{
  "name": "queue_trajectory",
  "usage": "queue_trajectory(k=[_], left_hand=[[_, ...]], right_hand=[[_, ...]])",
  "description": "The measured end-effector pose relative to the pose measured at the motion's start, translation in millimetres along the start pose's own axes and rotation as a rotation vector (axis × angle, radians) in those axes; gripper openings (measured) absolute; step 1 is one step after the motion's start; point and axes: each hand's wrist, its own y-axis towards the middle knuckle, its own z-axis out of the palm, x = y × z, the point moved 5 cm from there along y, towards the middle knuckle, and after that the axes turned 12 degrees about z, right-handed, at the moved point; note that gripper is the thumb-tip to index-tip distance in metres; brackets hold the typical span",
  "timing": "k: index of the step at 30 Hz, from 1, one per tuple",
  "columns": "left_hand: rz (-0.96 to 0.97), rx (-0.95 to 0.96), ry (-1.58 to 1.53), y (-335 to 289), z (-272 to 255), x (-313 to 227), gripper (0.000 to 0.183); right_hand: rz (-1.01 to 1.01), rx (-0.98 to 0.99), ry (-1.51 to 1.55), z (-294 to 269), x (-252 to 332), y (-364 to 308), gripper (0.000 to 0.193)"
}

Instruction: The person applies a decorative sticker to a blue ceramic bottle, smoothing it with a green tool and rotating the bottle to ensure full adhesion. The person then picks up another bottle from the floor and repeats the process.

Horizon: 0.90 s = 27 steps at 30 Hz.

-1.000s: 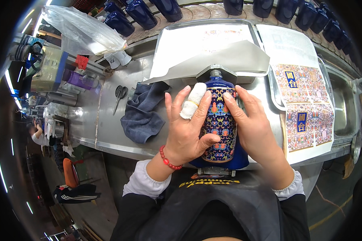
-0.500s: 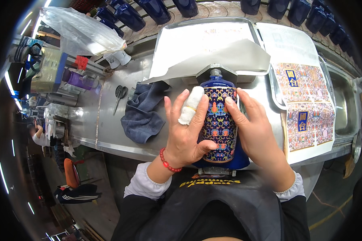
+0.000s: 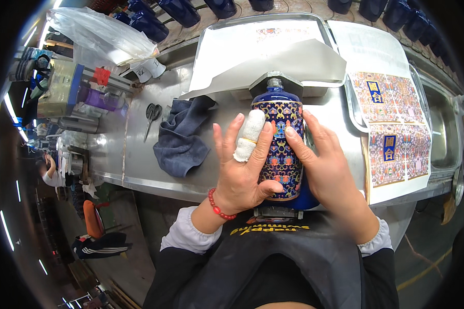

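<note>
A dark blue bottle (image 3: 276, 95) lies in front of me with its neck pointing away, its neck end against a dark angled metal holder. A colourful floral patterned sheet (image 3: 279, 172) covers its front. My left hand (image 3: 242, 170) rests on the bottle's left side, index finger and thumb on the pattern and the other fingers spread. One finger is wrapped in white cloth (image 3: 252, 129) with a band around it. Along the right edge lies my right hand (image 3: 330, 165), its thumb on the pattern and its fingers stretched out at the side.
Left of the bottle are a dark blue-grey cloth (image 3: 183, 136) and black scissors (image 3: 152, 116). A white-papered tray (image 3: 221, 51) stands behind. Printed pattern sheets (image 3: 389, 103) lie at right, beside a metal sink (image 3: 445, 139). Several blue bottles (image 3: 178, 11) line the far side.
Both hands keep almost the same place on the bottle, with the left thumb shifted slightly. The whole view has tilted a little.
</note>
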Motion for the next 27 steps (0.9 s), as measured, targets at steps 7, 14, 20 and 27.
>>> queue_trajectory(k=[7,14,20,27], left_hand=[[0.014,0.057,0.077,3,-1,-6,0.097],[0.020,-0.087,-0.045,-5,-1,-10,0.106],[-0.051,-0.218,-0.169,-27,4,-12,0.111],[-0.055,-0.173,-0.111,-37,9,-10,0.114]], right_hand=[[-0.003,-0.017,-0.031,8,-8,-8,0.058],[-0.153,-0.208,0.183,-21,-6,13,0.055],[-0.440,-0.088,-0.134,-33,22,36,0.020],[0.074,0.310,0.467,-40,29,80,0.009]])
